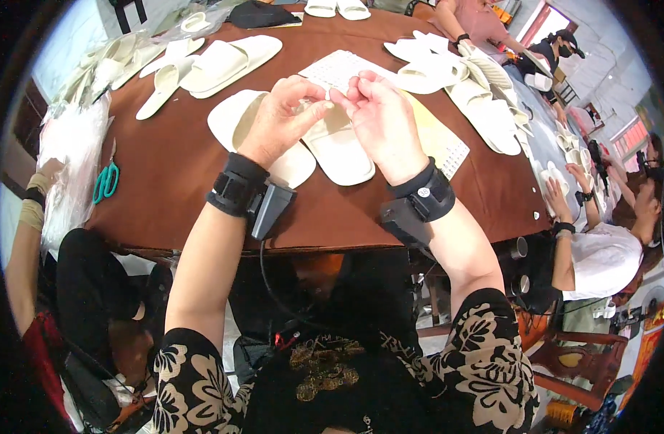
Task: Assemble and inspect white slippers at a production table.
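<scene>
Over a pair of cream slippers (339, 155), my left hand (280, 119) and my right hand (384, 123) meet with fingertips pinched. A small white piece (328, 94) shows at the left fingertips, too small to name. The right thumb and fingers are closed close beside it; what they hold, if anything, is hidden. The pair lies on the brown tabletop, its other slipper (230, 119) partly behind my left wrist. Beyond and beneath my hands are a white sheet with rows of small marks (332, 66) and a yellow and white sheet (437, 130).
More cream slippers (238, 65) lie at the far left, others (483, 116) at the right. Teal-handled scissors (106, 181) rest near the left edge beside clear plastic bags (75, 159). A black cap (263, 14) sits at the back. Other people work around the tables.
</scene>
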{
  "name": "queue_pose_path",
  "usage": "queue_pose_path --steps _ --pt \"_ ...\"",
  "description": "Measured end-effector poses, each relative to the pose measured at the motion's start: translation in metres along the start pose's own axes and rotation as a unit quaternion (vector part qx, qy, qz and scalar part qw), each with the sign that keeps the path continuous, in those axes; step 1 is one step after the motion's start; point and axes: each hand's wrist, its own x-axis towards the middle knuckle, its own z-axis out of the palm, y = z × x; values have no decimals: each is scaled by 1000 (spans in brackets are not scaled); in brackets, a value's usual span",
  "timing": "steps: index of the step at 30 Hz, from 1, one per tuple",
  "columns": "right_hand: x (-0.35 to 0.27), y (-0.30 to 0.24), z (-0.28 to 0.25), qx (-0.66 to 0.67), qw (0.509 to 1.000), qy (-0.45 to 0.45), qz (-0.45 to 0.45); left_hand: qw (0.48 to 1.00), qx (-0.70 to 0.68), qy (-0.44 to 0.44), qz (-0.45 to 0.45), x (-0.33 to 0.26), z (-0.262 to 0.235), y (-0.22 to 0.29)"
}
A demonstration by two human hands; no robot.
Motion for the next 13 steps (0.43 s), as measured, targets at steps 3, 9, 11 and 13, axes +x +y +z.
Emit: queue_pose_path --steps 3,9,11,13 --pt "-2 4 6 -23 1000 2 -17 999 -28 8 -27 -1 0 -3" --pt "-3 5 4 -40 999 0 -18 999 -22 12 -37 -3 1 -7" --pt "-1 3 0 -47 999 -2 -20 999 -20 15 -38 -3 1 -8" --pt "1 -2 -5 -158 987 2 -21 999 -29 16 -35 -4 1 -9"
